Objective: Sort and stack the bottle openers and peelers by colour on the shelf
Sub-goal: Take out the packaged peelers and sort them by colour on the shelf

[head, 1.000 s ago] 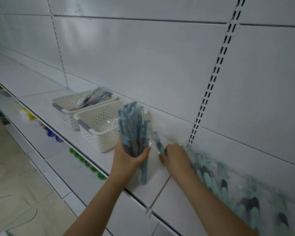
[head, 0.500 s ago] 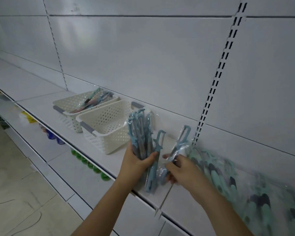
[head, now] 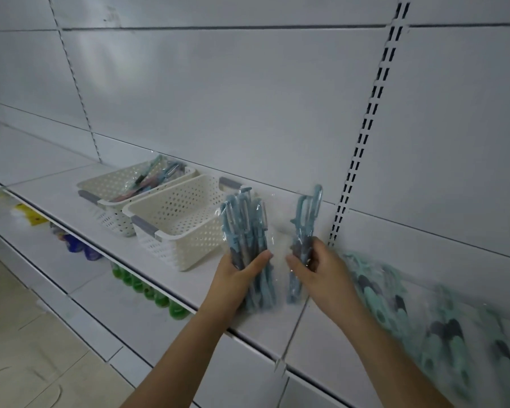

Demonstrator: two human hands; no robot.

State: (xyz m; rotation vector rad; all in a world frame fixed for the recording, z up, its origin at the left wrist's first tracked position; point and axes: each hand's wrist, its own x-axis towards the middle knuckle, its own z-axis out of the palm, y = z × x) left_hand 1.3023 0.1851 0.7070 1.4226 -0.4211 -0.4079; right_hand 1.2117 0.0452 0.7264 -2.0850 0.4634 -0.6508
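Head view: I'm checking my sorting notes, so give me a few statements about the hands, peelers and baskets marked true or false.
1. The left hand grips a bundle of blue plastic-wrapped peelers. True.
2. The right hand is empty. False: it holds a few wrapped blue peelers.
3. The nearer cream perforated plastic basket is full of peelers. False: no peelers show in it.
4. The farther cream perforated basket holds wrapped utensils. True.
5. A pile of teal wrapped utensils lies on the white shelf to the right of the hands. True.
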